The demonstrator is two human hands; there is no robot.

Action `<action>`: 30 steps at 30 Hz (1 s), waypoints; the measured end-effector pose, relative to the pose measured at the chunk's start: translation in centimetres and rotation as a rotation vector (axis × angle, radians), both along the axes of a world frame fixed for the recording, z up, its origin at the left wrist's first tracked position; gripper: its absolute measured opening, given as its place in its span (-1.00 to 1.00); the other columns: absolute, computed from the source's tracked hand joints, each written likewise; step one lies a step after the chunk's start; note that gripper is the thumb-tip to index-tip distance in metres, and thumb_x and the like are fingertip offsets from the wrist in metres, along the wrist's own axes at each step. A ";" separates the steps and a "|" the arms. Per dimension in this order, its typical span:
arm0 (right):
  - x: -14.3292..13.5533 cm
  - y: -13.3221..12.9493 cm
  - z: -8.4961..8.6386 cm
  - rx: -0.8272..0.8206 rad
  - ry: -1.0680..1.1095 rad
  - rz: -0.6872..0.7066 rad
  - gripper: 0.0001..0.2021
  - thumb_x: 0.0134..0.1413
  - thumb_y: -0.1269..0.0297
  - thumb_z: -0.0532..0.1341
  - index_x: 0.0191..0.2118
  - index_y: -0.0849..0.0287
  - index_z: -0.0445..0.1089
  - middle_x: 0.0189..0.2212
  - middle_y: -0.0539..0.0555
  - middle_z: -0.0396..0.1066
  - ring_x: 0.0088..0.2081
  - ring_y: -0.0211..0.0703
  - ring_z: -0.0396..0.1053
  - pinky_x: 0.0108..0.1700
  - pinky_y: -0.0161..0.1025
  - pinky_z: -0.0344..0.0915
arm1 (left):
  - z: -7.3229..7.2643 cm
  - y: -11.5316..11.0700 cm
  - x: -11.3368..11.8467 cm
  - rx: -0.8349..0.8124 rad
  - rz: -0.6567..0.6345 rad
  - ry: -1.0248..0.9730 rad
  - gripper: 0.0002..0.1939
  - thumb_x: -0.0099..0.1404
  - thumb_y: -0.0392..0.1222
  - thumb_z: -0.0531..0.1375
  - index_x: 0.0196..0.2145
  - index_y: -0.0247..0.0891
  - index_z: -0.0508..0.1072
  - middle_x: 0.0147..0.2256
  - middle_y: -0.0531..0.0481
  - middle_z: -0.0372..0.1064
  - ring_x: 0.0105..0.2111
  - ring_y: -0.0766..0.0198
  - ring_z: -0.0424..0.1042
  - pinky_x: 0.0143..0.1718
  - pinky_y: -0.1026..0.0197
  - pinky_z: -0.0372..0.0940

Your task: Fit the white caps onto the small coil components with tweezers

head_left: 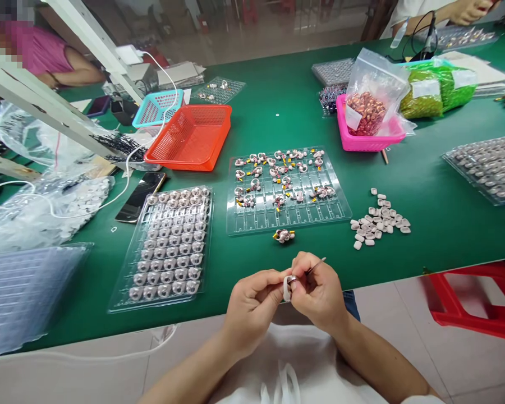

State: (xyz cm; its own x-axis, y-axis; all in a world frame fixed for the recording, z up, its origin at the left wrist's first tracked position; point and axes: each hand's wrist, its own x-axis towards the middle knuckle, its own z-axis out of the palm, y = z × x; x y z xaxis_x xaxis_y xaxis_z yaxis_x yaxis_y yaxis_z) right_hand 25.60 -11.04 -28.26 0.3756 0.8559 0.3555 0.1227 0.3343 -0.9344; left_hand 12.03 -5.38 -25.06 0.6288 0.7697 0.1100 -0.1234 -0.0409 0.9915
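While both hands work just off the near edge of the desk (261,118), they meet over one small white curved part (287,289). Left hand (255,306): nearly closed, thumb and forefinger pinching that part from its left side. Right hand (320,289): fingers curled in, holding a thin metal tool (320,262), one end sticking out above the knuckles; thumb up against the part. Can't tell exactly where the tool meets it; fingers cover that.

Red stool (475,320) beside the desk on the right, on the tiled floor. Just ahead of the hands: loose cluster of wired parts (283,236) with yellow bits, near a clear blister tray (252,219). Tray is partly filled with similar wired pieces, mostly in the far rows. Right of it, loose pile of small white caps (381,221). Left, another blister tray (116,300) with rows of silvery domed parts; stacked clear trays (25,297) at far left. Black phone (139,197) lies next to the domed-part tray.

Further back: orange basket (189,137), with a light-blue basket (151,116) behind it; pink basket (372,143) holding a bag of copper-coloured pieces (368,112); green bags (457,90) right of that. Across the desk, a co-worker's hands (471,10), top right.
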 end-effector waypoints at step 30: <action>1.8 -1.0 1.5 0.579 -0.564 -0.070 -0.66 0.22 0.48 0.19 0.09 0.17 0.39 -0.44 0.08 0.43 -0.50 -0.16 0.37 -0.54 -0.23 0.39 | 0.9 1.3 -1.9 0.980 -0.039 -0.165 -0.57 0.33 -0.45 0.17 0.12 -0.20 0.43 -0.16 -0.23 0.61 -0.18 0.13 0.60 -0.17 0.10 0.52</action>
